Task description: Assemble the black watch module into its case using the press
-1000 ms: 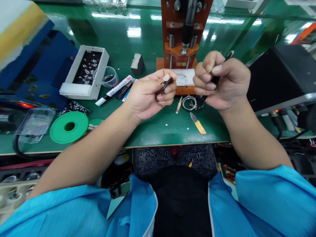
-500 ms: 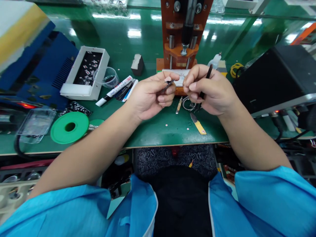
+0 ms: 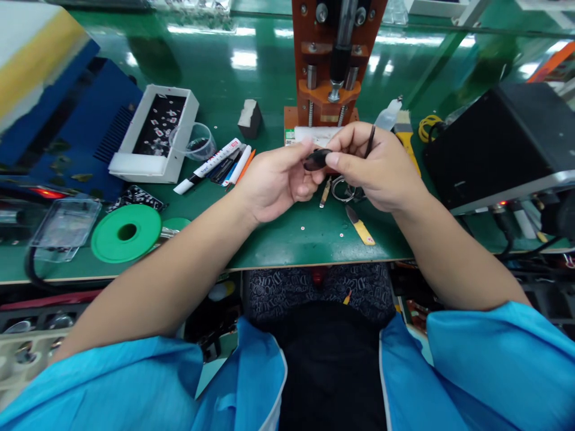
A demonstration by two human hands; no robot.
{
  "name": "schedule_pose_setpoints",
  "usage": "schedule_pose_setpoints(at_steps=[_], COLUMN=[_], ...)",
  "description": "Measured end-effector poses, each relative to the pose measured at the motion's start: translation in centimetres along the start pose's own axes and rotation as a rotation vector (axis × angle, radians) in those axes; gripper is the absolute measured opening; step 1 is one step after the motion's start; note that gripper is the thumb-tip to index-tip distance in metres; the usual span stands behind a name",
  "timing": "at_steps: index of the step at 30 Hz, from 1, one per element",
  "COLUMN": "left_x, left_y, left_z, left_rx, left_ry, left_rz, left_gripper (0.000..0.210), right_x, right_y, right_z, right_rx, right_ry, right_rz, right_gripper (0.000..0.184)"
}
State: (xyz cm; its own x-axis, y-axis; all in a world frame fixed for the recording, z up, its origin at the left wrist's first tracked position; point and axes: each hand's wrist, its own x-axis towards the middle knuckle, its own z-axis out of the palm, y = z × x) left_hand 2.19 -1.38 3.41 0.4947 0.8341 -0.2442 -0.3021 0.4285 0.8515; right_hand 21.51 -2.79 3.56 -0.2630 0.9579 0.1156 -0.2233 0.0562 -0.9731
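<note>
A small glossy black oval piece [image 3: 317,159] is pinched at its left end by the fingers of my left hand [image 3: 275,182]. My right hand [image 3: 389,170] has its thumb tip against the right end of the same piece. A slim black stick-like tool [image 3: 371,141] is also tucked between the right fingers; its lower part is hidden, so its kind cannot be made out. Both hands are above the bench, in front of the orange press [image 3: 330,111]. Below them lie a loop of thin wire [image 3: 342,190] and a yellow-handled knife [image 3: 360,226].
On the left are a white box of small parts [image 3: 191,111], a clear cup [image 3: 204,142], markers [image 3: 209,166] and a green spool [image 3: 144,242]. A dark foam block [image 3: 255,121] sits behind. To the right are a yellow-handled brush [image 3: 405,143] and a black box-shaped device [image 3: 494,143].
The black piece has turned so its broad glossy face shows. My right hand has moved left, and its thumb now meets the piece. The slim tool stands higher between the fingers.
</note>
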Motion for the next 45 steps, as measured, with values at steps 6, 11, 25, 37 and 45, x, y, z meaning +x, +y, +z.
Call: schedule_pose_setpoints(at_steps=[6, 11, 25, 37, 45], left_x=[-0.2, -0.2, -0.2, -0.1, -0.1], left_y=[-0.9, -0.9, -0.5, -0.8, -1.2], left_z=[0.3, 0.1, 0.4, -0.1, -0.2], left_rx=[0.118, 0.120, 0.148, 0.113, 0.078], left_ry=[0.103, 0.197, 0.209, 0.200, 0.165], left_rz=[0.220, 0.283, 0.279, 0.270, 0.286], left_gripper=[0.032, 0.036, 0.037, 0.036, 0.038], right_x=[0.4, 0.2, 0.3, 0.1, 0.1], right_y=[0.1, 0.2, -0.1, -0.1, -0.4], right_z=[-0.4, -0.4, -0.3, -0.5, -0.3], right_rx=[0.080, 0.067, 0.029, 0.028, 0.052], right_ry=[0.095, 0.055, 0.063, 0.030, 0.049], right_rz=[0.019, 0.077, 0.038, 0.009, 0.063], right_gripper=[0.056, 0.057, 0.036, 0.021, 0.029])
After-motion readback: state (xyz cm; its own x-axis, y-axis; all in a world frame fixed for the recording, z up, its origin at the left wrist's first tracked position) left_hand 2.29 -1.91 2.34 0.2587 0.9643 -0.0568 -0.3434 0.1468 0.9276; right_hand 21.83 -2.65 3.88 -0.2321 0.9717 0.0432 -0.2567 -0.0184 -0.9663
